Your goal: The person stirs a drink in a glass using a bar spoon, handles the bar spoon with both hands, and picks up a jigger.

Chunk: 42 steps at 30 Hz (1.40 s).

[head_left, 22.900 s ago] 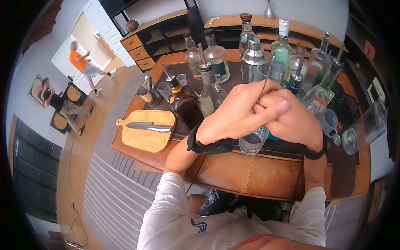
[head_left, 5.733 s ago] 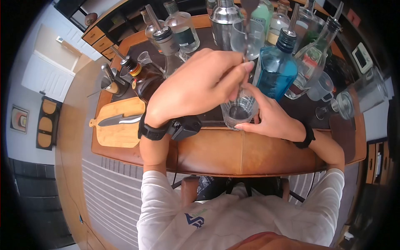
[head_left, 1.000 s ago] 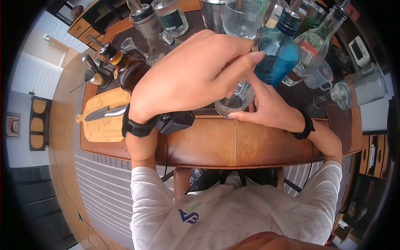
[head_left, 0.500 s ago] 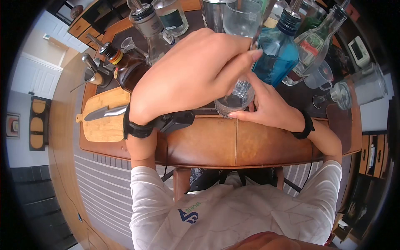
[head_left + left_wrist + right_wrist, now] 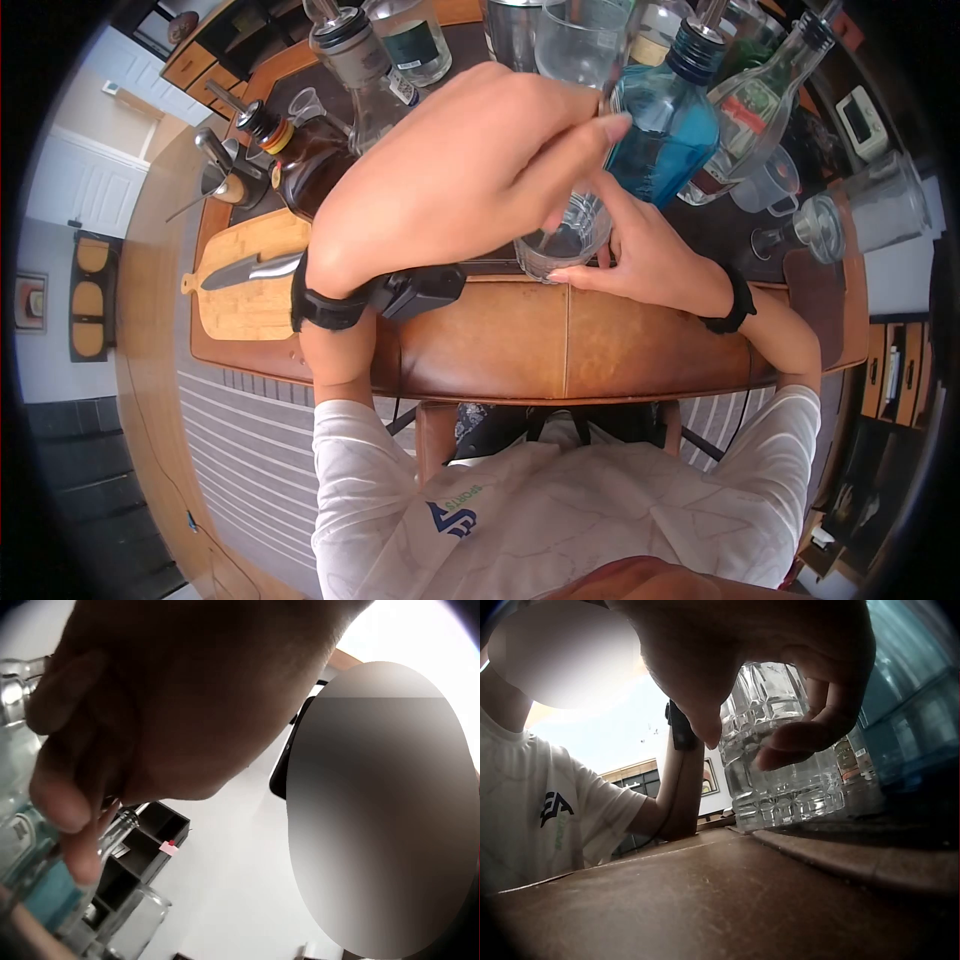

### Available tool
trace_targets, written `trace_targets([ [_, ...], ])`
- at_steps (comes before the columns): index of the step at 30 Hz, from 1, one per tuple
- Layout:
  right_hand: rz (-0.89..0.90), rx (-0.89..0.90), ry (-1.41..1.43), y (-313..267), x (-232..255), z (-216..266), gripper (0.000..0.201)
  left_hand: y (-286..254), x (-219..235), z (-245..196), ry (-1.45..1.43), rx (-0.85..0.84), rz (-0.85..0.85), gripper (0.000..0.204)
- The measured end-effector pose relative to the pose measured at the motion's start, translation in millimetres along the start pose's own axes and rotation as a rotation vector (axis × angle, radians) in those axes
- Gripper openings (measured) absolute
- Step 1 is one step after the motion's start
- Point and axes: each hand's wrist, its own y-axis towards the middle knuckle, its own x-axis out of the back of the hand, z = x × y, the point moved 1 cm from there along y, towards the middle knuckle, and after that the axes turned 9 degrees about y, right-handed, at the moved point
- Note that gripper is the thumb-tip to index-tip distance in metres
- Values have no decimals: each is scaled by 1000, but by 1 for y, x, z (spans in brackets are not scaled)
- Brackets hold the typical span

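Note:
My left hand (image 5: pixel 460 180) pinches the thin metal stem of a bar spoon (image 5: pixel 607 97), knuckles up, over a cut-glass tumbler (image 5: pixel 565 250). Most of the spoon's lower part is hidden behind that hand. With thumb and fingers, my right hand (image 5: pixel 655 245) grips the tumbler around its side. Seen from the right wrist, the patterned glass (image 5: pixel 784 780) stands upright at the table's leather border, with clear liquid and ice-like shapes inside. A blue bottle (image 5: pixel 665 130) stands just behind my right hand. In the left wrist view, the left fingers (image 5: pixel 64 799) are curled and dark.
A cutting board (image 5: pixel 250 310) with a knife (image 5: pixel 245 271) lies at the left, beside a brown bottle (image 5: pixel 305 170). Several bottles with pourers line the back. A plastic measuring jug (image 5: pixel 768 185) and a lying glass vessel (image 5: pixel 870 210) are at the right.
Since the earliest frame, the right hand has come to the tumbler's side and the head view has tilted down. Over the last second, the left hand shifts only slightly; the tumbler stays in place.

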Motion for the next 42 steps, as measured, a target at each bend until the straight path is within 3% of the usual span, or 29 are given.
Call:
trace_targets([
  [2,-13,24,3,0,-1,0,99,4,-7,6,137,4,-158,35],
  [5,-28,66,8,1,-2,-1,100,11,-17,12,106,-61,-221,37],
  [9,-29,94,-15,0,-3,-5,99,8,-17,5,-90,-66,-161,38],
  [11,-22,92,-2,0,-2,-4,99,6,-10,1,-147,-31,-3,39],
  [12,-15,90,10,0,-2,-4,99,5,-8,0,-147,-31,-2,39],
  [14,-14,67,9,0,-1,0,99,4,-5,0,61,-15,-58,39],
  [17,-30,70,-5,0,-2,-3,100,6,-6,0,65,104,-132,38],
  [20,-35,62,-14,0,-2,-3,100,13,-16,11,132,37,-244,37],
  [24,-24,68,4,0,-2,-6,101,13,-21,7,-58,-26,-237,38],
  [26,-29,84,2,0,-3,-5,102,10,-16,1,-128,-15,-107,38],
  [29,-30,90,6,0,-2,-4,102,5,-10,3,-21,-7,-55,38],
  [36,-18,-4,2,0,-1,1,103,13,-18,12,131,44,-238,38],
  [42,-40,111,-13,0,-3,-7,103,9,-16,1,-196,40,-179,38],
])
